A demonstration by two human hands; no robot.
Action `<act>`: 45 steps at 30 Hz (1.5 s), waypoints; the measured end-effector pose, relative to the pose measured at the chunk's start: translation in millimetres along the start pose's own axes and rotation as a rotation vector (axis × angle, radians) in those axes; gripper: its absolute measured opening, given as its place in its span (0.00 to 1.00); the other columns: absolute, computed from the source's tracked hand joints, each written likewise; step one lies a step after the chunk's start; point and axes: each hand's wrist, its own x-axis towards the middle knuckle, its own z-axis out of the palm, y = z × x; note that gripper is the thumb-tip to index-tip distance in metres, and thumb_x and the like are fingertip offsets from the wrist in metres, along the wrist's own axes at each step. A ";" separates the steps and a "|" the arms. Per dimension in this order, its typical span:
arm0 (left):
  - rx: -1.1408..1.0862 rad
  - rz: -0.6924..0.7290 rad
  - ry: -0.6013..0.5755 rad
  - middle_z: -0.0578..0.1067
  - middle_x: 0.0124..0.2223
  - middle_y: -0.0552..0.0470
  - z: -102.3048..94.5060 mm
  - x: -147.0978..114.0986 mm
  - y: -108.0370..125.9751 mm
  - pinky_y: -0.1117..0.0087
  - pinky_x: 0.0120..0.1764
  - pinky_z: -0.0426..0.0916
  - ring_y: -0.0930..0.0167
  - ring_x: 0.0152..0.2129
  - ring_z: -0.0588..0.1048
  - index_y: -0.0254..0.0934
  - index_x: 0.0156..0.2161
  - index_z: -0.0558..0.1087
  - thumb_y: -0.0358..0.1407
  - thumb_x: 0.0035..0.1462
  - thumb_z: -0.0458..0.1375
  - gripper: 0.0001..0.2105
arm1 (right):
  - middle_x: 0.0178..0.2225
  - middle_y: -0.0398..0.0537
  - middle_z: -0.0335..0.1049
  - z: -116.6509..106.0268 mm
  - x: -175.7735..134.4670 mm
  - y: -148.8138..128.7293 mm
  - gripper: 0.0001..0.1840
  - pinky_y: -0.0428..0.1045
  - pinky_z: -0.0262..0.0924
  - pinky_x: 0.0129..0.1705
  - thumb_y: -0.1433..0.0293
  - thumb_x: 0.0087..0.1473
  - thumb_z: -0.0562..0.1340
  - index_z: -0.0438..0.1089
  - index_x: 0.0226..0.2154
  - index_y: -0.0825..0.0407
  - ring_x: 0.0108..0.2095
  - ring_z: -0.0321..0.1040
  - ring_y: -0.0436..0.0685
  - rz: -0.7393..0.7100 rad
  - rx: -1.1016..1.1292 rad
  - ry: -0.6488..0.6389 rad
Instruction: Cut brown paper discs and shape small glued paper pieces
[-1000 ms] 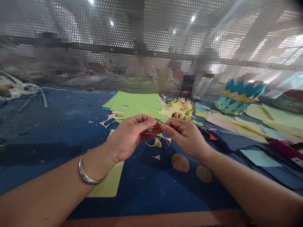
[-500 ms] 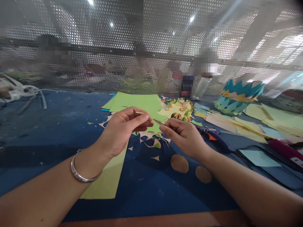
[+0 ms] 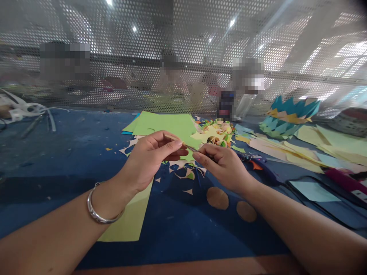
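Note:
Above the middle of the table, my left hand point(image 3: 151, 156) pinches a small piece of paper point(image 3: 171, 137) between thumb and fingers; only its pale thin edge shows. My right hand point(image 3: 223, 166) is closed round a slim pointed metal tool point(image 3: 190, 147), whose grip is mostly hidden by the fingers. Its tip points left and reaches the left fingertips at the paper. Whether the tool is scissors or tweezers I cannot tell. Below the right hand, two brown discs point(image 3: 217, 198) lie flat on the blue table point(image 3: 177, 236).
Green paper sheets point(image 3: 163, 123) lie behind my hands, with cut scraps point(image 3: 183, 164) around. A pile of small paper pieces point(image 3: 219, 133) is beyond. To the right are a blue glue gun point(image 3: 266, 172), a cable and a zigzag paper crown point(image 3: 289, 116). A perforated screen point(image 3: 137, 84) stands behind.
My left hand has shifted very slightly right, its fingertips closer to the tool's tip. The right hand has hardly moved, and both keep their hold.

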 end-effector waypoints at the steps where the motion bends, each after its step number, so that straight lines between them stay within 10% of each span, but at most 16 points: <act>1: 0.001 0.001 0.000 0.82 0.35 0.51 0.2 0.0 -0.4 0.72 0.40 0.75 0.70 0.36 0.81 0.37 0.35 0.77 0.40 0.59 0.68 0.08 | 0.22 0.37 0.52 -0.2 -0.1 -0.1 0.24 0.49 0.45 0.27 0.56 0.67 0.59 0.58 0.23 0.50 0.24 0.50 0.48 -0.001 -0.005 0.002; 26: -0.033 -0.123 -0.028 0.81 0.35 0.50 2.0 -0.4 -8.2 0.66 0.43 0.72 0.69 0.37 0.79 0.37 0.35 0.77 0.40 0.57 0.69 0.09 | 0.23 0.37 0.52 -0.9 -1.6 -0.7 0.24 0.48 0.46 0.28 0.57 0.67 0.59 0.56 0.23 0.50 0.25 0.50 0.48 -0.018 -0.029 0.001; 45: 0.210 0.082 -0.003 0.79 0.32 0.51 2.3 -3.7 5.7 0.68 0.40 0.72 0.70 0.31 0.78 0.37 0.35 0.79 0.39 0.59 0.66 0.07 | 0.22 0.38 0.52 -2.7 -0.4 -4.1 0.24 0.48 0.46 0.27 0.56 0.67 0.60 0.59 0.23 0.50 0.24 0.50 0.49 -0.006 -0.049 0.002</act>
